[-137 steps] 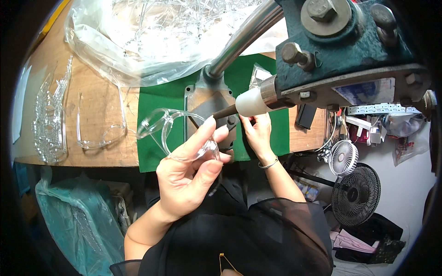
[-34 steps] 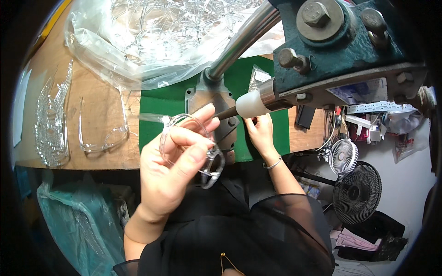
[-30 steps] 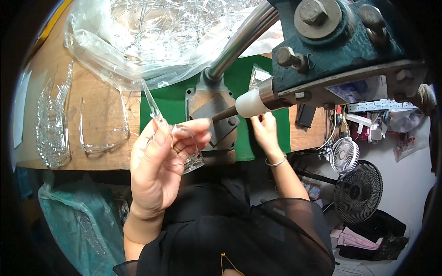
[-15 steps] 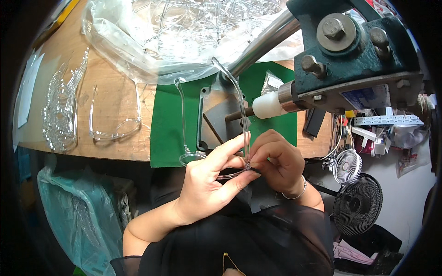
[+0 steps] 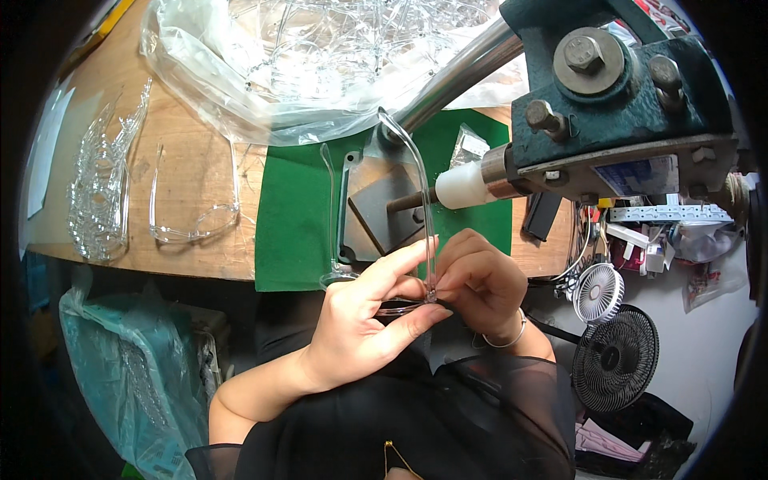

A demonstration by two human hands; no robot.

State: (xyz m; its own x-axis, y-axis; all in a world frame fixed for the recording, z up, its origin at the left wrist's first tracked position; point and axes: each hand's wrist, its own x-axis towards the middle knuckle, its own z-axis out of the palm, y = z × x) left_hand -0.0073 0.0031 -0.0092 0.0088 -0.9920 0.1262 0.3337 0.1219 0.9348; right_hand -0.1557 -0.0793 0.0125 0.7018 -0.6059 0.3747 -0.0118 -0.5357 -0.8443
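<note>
My left hand (image 5: 364, 324) is closed round the front of a clear eyeglass frame (image 5: 425, 184). Both temples of the frame stand unfolded, pointing away from me over the green mat (image 5: 292, 208). My left thumb and fingers grip it beside the right-hand hinge. Close against that hinge, the fingers of my right hand (image 5: 486, 288) are pinched together; whatever lies between them is too small or hidden to make out. Beyond the hands, a metal base plate (image 5: 364, 232) rests on the mat, partly behind the right temple.
A dark green machine head (image 5: 616, 120) with a white plastic collar (image 5: 461, 186) juts in from the right. A plastic bag (image 5: 320, 64) of clear frames lies at the back. To the left are another clear frame (image 5: 194, 234) and a stack of frames (image 5: 98, 196). Fans (image 5: 616, 356) stand lower right.
The eyeglass frame has turned slightly in my left hand, its left temple now nearer the right one. My right hand keeps its pinch at the hinge.
</note>
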